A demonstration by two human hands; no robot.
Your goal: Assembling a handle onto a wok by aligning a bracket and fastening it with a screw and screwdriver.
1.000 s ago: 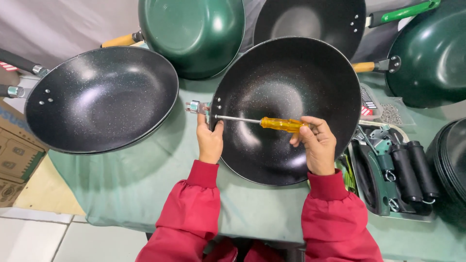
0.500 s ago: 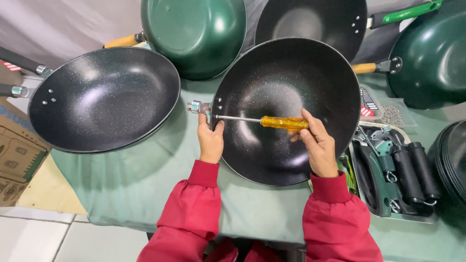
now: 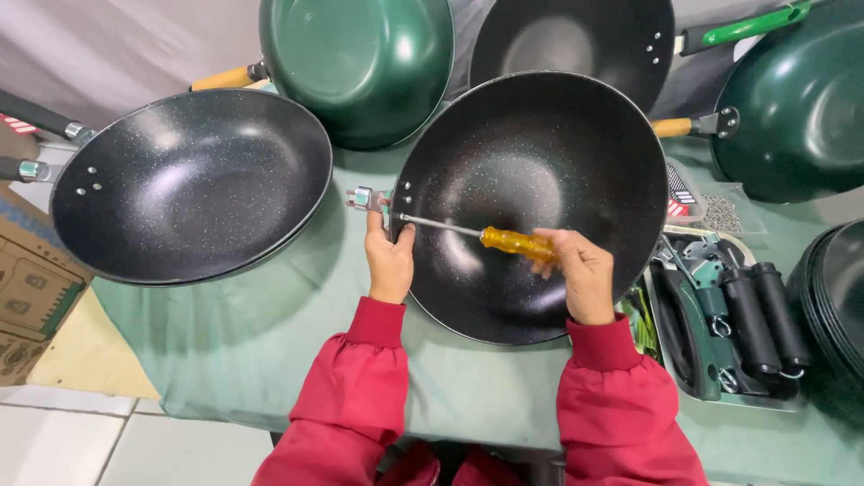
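Gripping the screwdriver (image 3: 513,241), right hand (image 3: 580,279); left hand (image 3: 389,261) pinches pan (image 3: 531,193) rim.

A single camera worn on the person's head looks almost straight down at a table (image 3: 270,360) covered in green cloth. It sits close, at arm's length above the work. Both red sleeves enter from the bottom edge, and pans fill the upper half. White floor tiles (image 3: 81,441) show at the lower left. No second view exists.
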